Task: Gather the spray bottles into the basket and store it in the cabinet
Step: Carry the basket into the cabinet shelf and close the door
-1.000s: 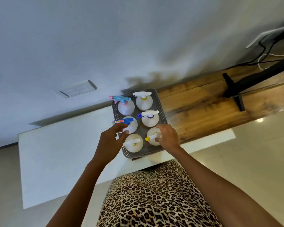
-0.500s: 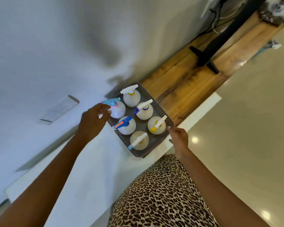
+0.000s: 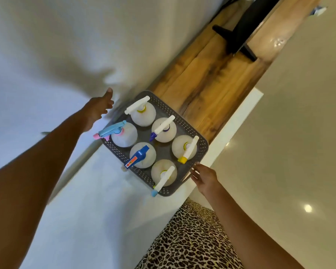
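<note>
A grey perforated basket [image 3: 201, 141] stands on the white cabinet top [image 3: 89, 206], holding several white spray bottles with coloured triggers, among them a light-blue-and-pink one [image 3: 122, 133] and a dark blue one [image 3: 142, 155]. My left hand [image 3: 99, 108] hovers open beside the basket's far-left side, thumb raised, apart from the rim. My right hand [image 3: 203, 176] is at the basket's near-right corner with straight fingers at the rim; whether they touch it I cannot tell.
A wooden top [image 3: 208, 82] runs off behind the basket, carrying a black stand [image 3: 235, 37]. A pale wall [image 3: 56, 45] lies to the left, a glossy tiled floor [image 3: 291, 152] to the right. My leopard-print skirt [image 3: 190, 241] fills the bottom.
Both hands have come off the bottles and spread to opposite sides of the basket. The left hand has moved further up past the rim. The view has swung and tilted.
</note>
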